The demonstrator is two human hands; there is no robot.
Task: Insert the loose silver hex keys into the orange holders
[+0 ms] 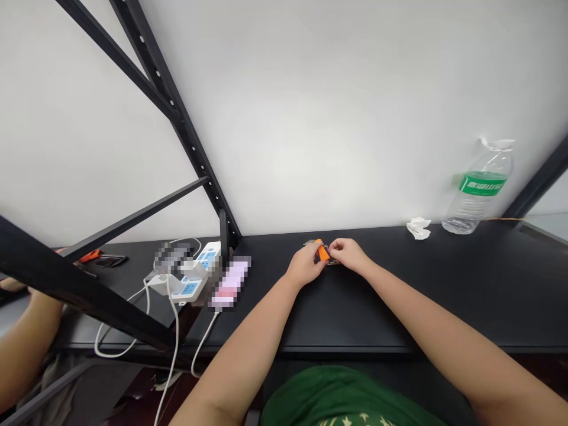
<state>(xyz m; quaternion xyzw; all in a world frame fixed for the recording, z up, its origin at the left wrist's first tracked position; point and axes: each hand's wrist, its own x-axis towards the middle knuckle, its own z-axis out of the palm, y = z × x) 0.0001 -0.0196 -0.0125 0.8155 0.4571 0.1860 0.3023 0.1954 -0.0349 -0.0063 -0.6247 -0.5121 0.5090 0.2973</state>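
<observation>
My left hand (306,263) is closed around a small orange plastic holder (323,253), tilted just above the black tabletop. Close on its right, my right hand (348,254) has thumb and fingertips pinched together at the holder's edge. What sits in that pinch is too small to make out. Thin metal pieces (332,262) lie by the fingers, partly covered by both hands; they look like hex keys.
A phone (231,284) on a white cable and a power strip (202,269) with plugs lie left, beside a black metal rack post (195,148). Crumpled tissue (418,228) and a plastic bottle (477,192) stand right. Another person's arm (35,325) shows far left, near black hex keys (110,260).
</observation>
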